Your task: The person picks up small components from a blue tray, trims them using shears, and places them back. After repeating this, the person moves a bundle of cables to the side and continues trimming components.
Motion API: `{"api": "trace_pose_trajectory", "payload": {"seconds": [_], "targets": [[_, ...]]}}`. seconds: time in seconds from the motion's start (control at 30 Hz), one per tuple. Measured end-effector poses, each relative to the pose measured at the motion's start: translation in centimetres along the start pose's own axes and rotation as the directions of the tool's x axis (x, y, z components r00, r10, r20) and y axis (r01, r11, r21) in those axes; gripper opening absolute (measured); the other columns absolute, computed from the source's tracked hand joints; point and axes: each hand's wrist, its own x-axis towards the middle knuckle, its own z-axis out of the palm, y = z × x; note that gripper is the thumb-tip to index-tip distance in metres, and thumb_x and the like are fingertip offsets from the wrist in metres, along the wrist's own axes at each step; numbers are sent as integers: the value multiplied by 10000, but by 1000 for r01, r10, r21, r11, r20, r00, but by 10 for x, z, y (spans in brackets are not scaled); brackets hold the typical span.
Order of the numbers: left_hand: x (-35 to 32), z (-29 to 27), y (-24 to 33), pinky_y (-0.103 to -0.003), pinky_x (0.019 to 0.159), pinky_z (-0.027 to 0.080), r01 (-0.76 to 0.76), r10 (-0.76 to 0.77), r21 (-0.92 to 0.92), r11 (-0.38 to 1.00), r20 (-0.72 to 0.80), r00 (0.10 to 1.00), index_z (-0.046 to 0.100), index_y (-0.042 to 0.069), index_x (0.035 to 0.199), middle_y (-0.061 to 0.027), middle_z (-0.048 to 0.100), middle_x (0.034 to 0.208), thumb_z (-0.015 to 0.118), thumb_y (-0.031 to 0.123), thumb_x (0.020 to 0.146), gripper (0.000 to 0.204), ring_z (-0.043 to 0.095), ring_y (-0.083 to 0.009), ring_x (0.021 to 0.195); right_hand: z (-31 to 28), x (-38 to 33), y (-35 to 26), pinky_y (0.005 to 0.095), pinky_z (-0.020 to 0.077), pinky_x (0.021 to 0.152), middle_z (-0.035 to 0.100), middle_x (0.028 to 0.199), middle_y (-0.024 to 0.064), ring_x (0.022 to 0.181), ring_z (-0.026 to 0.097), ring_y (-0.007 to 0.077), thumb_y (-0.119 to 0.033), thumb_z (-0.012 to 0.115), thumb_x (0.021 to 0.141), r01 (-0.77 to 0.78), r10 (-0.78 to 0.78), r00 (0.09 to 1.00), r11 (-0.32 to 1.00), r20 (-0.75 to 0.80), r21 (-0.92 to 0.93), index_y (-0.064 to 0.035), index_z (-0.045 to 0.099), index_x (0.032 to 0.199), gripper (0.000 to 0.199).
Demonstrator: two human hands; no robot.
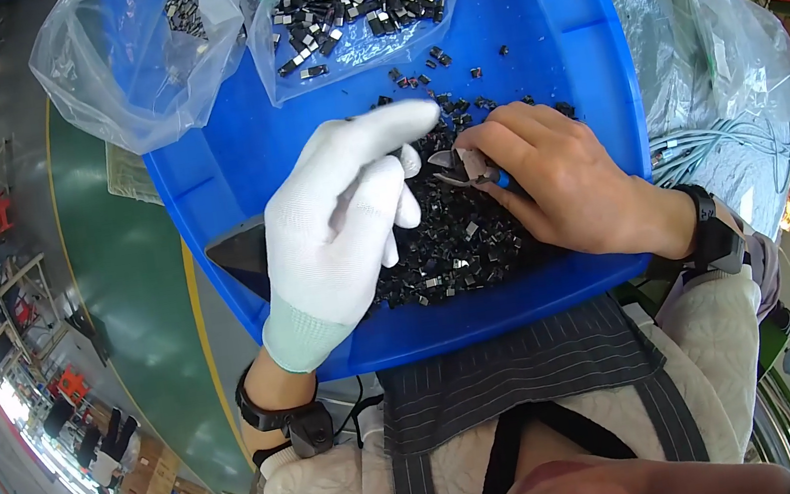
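Note:
My left hand point(336, 220), in a white knit glove, is over the left part of a blue tray point(594, 153). Its index finger points right while the thumb and other fingers curl together; whatever they may pinch is hidden. My bare right hand point(561, 173) is closed around a pair of small cutting pliers point(473, 167) with grey metal jaws and a bit of blue handle. The jaws face the gloved fingertips, a short gap away. Below both hands lies a heap of small black pieces point(461, 248), some with shiny metal ends.
A clear bag point(361, 19) of black USB-type connectors lies at the tray's far side. Left of it is another clear bag point(143, 70) with small metal parts. A dark flat object point(240, 257) lies under my left wrist. Coiled grey cables point(730, 149) sit right of the tray.

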Motion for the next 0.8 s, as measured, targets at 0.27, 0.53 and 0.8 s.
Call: {"api": "trace_pose_trajectory", "payload": {"seconds": [0.27,0.53,0.8], "targets": [[0,11,-9,-196,495,469,-101,78,-105,989,-205,976,499,2,1114,-122,607,988,483,16,907,208,602,-118,676,4,1,3,380,470,695,546,886,140,807,566,325,-4,670,738,24,-24,1000,999,9,27,6,530,1038,331],[8,7,-17,-186,492,484,-69,20,-218,974,-217,976,491,-19,1071,-125,622,911,523,-12,887,187,623,-110,655,2,2,2,378,478,689,556,891,155,796,578,342,-86,666,818,-102,95,994,975,47,196,11,514,1097,332],[-1,18,-17,-188,480,486,-32,-35,-392,919,-162,986,503,-16,1097,-120,625,896,557,-3,880,224,638,-115,656,7,1,2,387,476,704,562,924,166,817,584,344,-106,648,843,-98,92,994,986,52,138,9,499,1140,351]]}}
